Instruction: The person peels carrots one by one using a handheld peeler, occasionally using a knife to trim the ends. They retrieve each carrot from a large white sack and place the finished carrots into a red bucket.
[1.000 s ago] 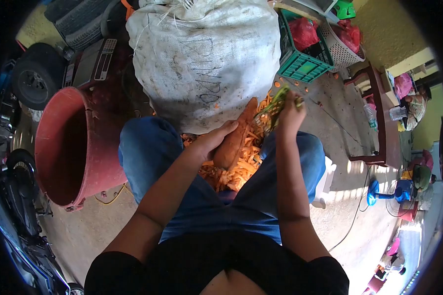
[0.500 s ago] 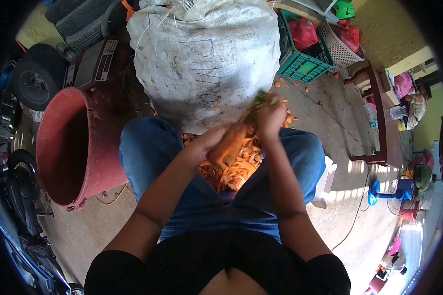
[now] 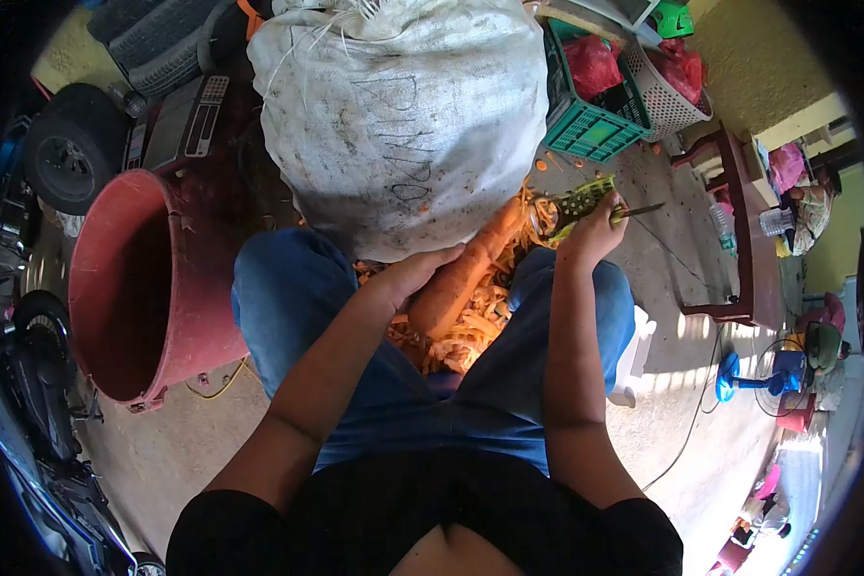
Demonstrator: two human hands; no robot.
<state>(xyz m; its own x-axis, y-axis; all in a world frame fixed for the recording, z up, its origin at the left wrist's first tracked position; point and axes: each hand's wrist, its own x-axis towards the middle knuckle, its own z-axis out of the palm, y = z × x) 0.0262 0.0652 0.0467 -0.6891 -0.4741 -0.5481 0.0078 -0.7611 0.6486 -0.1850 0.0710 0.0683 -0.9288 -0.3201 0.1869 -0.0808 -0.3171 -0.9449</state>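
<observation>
My left hand [image 3: 416,276] is closed along the side of a large orange carrot [image 3: 461,280], which slants up to the right between my knees. To the right of the carrot's far end, my right hand [image 3: 595,230] grips a yellow-green peeler [image 3: 578,205] with a perforated face. A narrow dark pointed piece [image 3: 643,209] sticks out of the right side of that fist. Orange peelings [image 3: 461,341] lie heaped below the carrot, and a few strips hang near its far end.
A large white sack [image 3: 403,125] stands just beyond my knees. On the left is a red tub [image 3: 120,288] lying tilted. A green crate [image 3: 600,130] and a white perforated basket [image 3: 677,82] stand at the back right, near a brown wooden frame [image 3: 739,230].
My right hand has moved right, away from the carrot, with the peeler. More of the carrot shows, and its far end points up and right beside the sack.
</observation>
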